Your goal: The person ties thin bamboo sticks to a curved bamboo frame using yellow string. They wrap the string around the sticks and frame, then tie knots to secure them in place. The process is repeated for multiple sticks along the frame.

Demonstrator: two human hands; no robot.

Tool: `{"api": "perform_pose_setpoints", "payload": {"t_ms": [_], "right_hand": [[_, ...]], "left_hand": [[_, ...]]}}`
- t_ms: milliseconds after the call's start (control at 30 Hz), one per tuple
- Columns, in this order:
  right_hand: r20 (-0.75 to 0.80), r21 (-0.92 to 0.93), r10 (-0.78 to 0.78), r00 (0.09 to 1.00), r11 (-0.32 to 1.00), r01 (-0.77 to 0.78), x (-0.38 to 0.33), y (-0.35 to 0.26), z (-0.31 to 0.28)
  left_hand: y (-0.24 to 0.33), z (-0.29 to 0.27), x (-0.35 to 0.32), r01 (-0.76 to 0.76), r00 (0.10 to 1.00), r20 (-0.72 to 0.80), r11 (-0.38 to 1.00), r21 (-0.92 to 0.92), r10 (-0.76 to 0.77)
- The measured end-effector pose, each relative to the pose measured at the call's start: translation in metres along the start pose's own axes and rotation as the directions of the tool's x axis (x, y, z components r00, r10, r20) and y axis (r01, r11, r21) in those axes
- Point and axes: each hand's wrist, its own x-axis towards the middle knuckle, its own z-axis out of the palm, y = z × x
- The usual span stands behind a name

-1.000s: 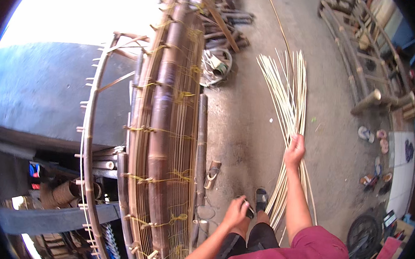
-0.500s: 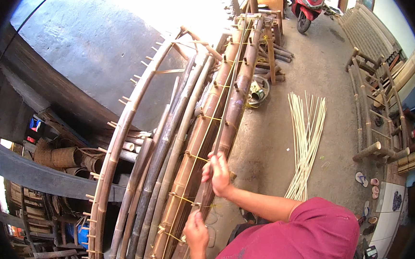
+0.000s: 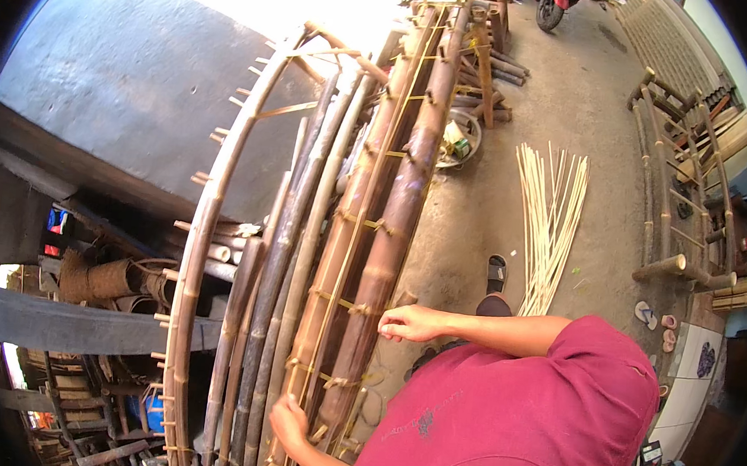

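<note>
Two thick brown bamboo poles run side by side from far to near: a left pole (image 3: 349,240) and a right pole (image 3: 391,234). Short dark pegs and yellow ties cross them, and pale thin strips run along their length. My left hand (image 3: 292,425) rests at the near part of the left pole, with its fingers stretched out over it. Beside the right pole's outer edge, my right hand (image 3: 410,323) has its fingers bent together. Whatever they may hold is too small or hidden to make out.
Left of the poles stand a curved pegged bamboo frame (image 3: 204,221) and several dark bamboo lengths (image 3: 292,227). A bundle of pale thin sticks (image 3: 551,228) lies on the floor. At right is a bamboo rack (image 3: 666,193); farther off, a red motorbike (image 3: 552,7) and a basin (image 3: 460,139).
My hands, close together on the right pole before, are now apart. The right has come off it to the outer side; the left has shifted left and nearer. The whole view has shifted.
</note>
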Motion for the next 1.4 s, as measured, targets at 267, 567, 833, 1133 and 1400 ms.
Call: {"api": "perform_pose_setpoints", "payload": {"t_ms": [267, 567, 833, 1133, 1400], "right_hand": [[-0.336, -0.104, -0.016, 0.942, 0.994, -0.02, -0.081, 0.018, -0.241], [-0.549, 0.073, -0.044, 0.835, 0.992, 0.101, -0.12, -0.026, -0.483], [-0.583, 0.174, 0.03, 0.812, 0.981, 0.089, -0.079, 0.01, -0.607], [-0.575, 0.158, 0.201, 0.793, 0.978, -0.134, -0.046, 0.0, -0.757], [-0.311, 0.156, 0.106, 0.944, 0.986, -0.059, 0.055, -0.049, -0.851]], "left_hand": [[0.351, 0.031, 0.139, -0.432, 0.901, -0.112, 0.892, -0.133, 0.419], [0.731, 0.086, 0.265, -0.68, 0.722, -0.198, 0.629, -0.377, 0.663], [0.879, 0.174, 0.408, -0.721, 0.68, -0.328, 0.68, -0.136, 0.656], [0.941, 0.184, 0.445, -0.601, 0.795, -0.268, 0.651, -0.463, 0.544], [0.967, 0.184, 0.437, -0.433, 0.893, -0.071, 0.803, -0.411, 0.445]]}}
